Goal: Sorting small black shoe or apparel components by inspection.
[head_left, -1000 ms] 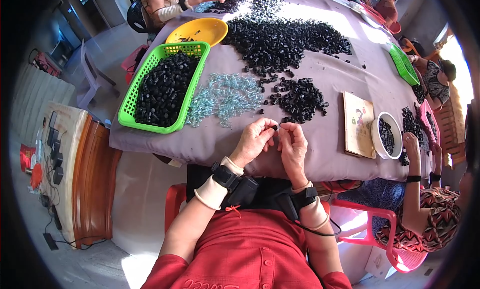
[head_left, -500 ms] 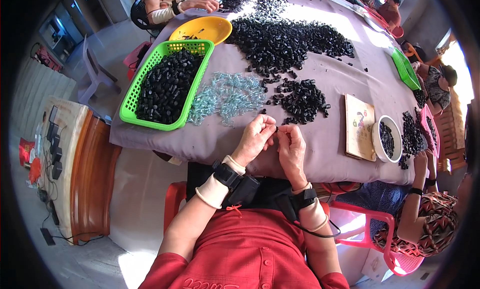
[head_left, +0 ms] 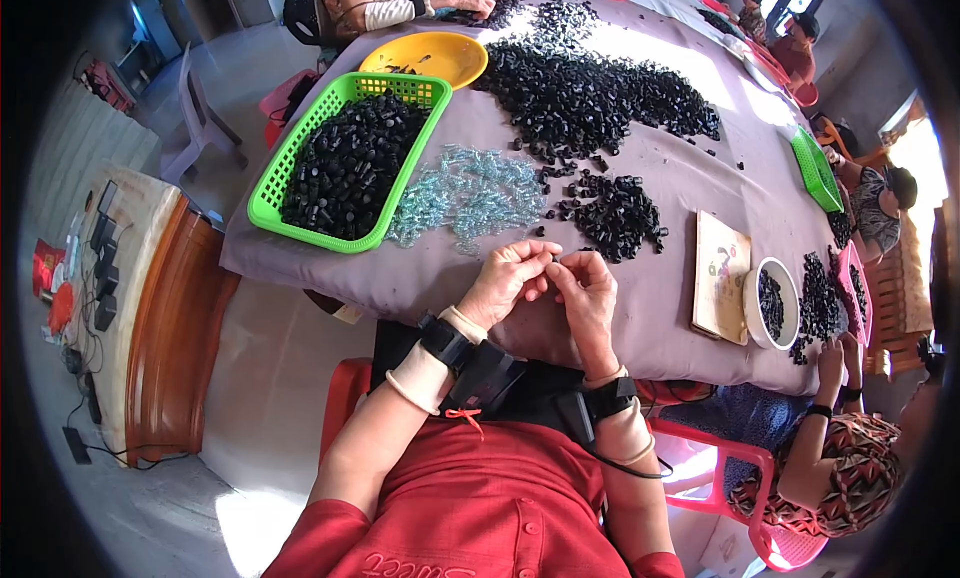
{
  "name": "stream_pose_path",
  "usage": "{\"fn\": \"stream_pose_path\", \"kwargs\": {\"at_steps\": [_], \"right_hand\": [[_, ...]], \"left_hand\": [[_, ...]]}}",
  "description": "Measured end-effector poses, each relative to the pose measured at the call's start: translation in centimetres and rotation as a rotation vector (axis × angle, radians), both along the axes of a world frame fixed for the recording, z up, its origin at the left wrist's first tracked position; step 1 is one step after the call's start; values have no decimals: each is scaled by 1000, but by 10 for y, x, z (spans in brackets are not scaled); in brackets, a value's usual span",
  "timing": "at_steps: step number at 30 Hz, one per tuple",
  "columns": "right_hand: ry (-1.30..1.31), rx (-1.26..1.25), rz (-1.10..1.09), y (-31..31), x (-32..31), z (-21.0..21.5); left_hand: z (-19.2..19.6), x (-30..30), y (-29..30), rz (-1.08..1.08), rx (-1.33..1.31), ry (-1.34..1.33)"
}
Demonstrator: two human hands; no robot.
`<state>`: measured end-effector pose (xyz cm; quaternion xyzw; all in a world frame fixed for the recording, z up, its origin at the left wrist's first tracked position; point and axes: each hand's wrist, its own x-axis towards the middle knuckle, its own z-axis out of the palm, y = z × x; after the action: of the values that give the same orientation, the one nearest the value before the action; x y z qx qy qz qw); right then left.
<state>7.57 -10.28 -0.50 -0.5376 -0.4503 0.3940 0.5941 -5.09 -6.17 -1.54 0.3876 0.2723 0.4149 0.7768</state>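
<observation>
My left hand [head_left: 508,284] and my right hand [head_left: 588,296] meet fingertip to fingertip just over the table's near edge. Between their pinched fingers is a small black piece [head_left: 556,259], mostly covered by the fingertips. Just beyond lies a small heap of short black cap-like pieces [head_left: 622,218], below a much larger black heap [head_left: 570,93]. To its left, clear bluish small plastic parts [head_left: 470,193] are spread in a loose pile. A green basket [head_left: 262,203] full of black cylindrical pieces stands left of these.
A yellow dish [head_left: 450,58] sits behind the basket. On the right are a booklet [head_left: 722,278], a white bowl [head_left: 752,308] and a pink tray [head_left: 858,278]. Other people work around the cloth-covered table [head_left: 650,348], one seated close on my right [head_left: 830,468].
My hands stay pinched together, with the fingers slightly shifted around the small black piece. The whole view has swung a little, so the table's contents appear slightly displaced.
</observation>
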Motion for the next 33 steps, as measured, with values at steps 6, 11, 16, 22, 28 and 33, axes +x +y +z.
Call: {"fn": "stream_pose_path", "kwargs": {"at_steps": [6,11,16,22,28,33], "right_hand": [[-197,-21,41,11,-5,1],[-674,240,-38,34,-10,8],[-1005,132,20,47,-15,5],[-1038,22,58,49,-13,8],[-786,188,-61,32,-5,2],[123,-72,89,-1,-3,-2]], "left_hand": [[-6,-7,0,95,-110,-197],[-9,-7,0,251,-163,-337],[-10,-7,0,271,-172,-360],[-6,-5,-1,254,-172,-331],[-7,-5,-2,220,-135,-248],[-7,-2,0,223,-81,-147]]}}
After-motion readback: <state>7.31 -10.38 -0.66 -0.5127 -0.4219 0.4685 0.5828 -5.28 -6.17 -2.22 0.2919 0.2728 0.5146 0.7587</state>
